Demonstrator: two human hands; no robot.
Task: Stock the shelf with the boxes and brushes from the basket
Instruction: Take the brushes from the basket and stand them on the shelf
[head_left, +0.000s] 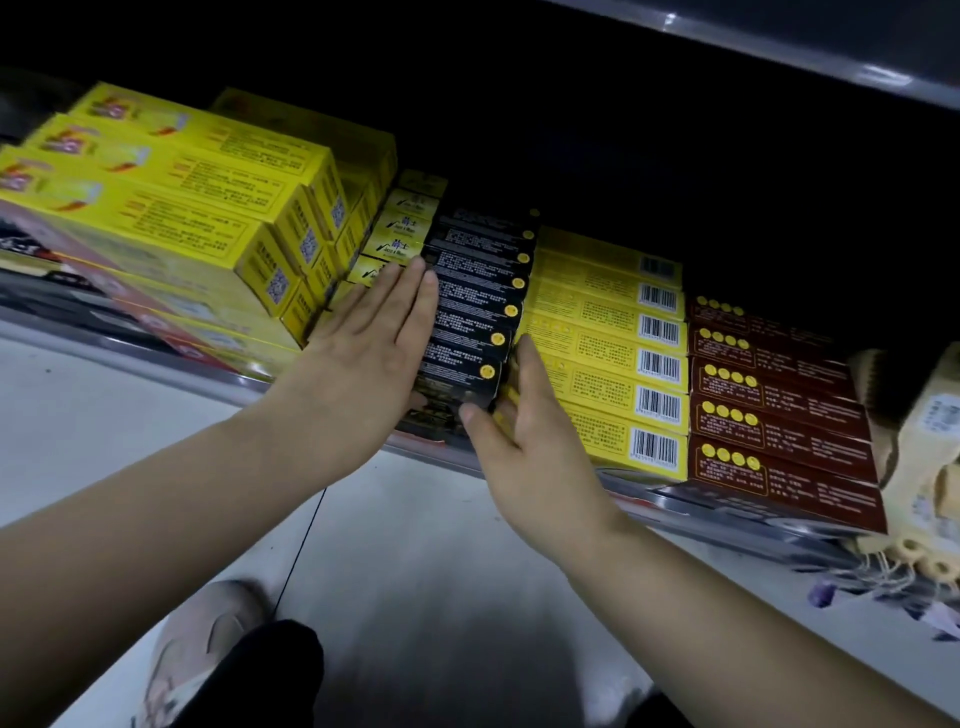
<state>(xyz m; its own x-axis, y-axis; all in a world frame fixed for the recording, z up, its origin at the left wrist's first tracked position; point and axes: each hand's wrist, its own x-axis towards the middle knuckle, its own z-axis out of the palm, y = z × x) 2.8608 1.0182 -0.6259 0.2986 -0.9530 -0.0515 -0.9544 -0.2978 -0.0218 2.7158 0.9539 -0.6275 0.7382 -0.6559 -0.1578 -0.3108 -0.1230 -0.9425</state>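
Fingers (415, 291) of the left hand (358, 364) are held straight and together, laid flat against the left side of a row of black boxes (478, 291). Fingers (527, 358) of the right hand (524, 447) are also straight, slid along the row's right side, with the thumb touching the front box. The row is thus pressed between both palms; nothing is clasped.

Black boxes: slim matte cardboard, oblong, pale fine print, a round gold seal on each. They are set one behind the other on the shelf (737, 530), the front one at its grey metal rim.

Just right: a row of yellow barcode boxes (608, 353), the same slim shape, partly covered by the right hand. Further right: dark red boxes (774, 415) with gold dots. At the far right, cream labelled items (924, 467) are seen; their kind cannot be told.

Left: large yellow cartons (171, 208), glossy, stacked in steps, blurred. Small yellow boxes (405, 228) lie behind the left fingertips.

Upper shelf (831, 57) overhangs; the back is in darkness. Below: pale floor (415, 545), a light shoe (208, 639).
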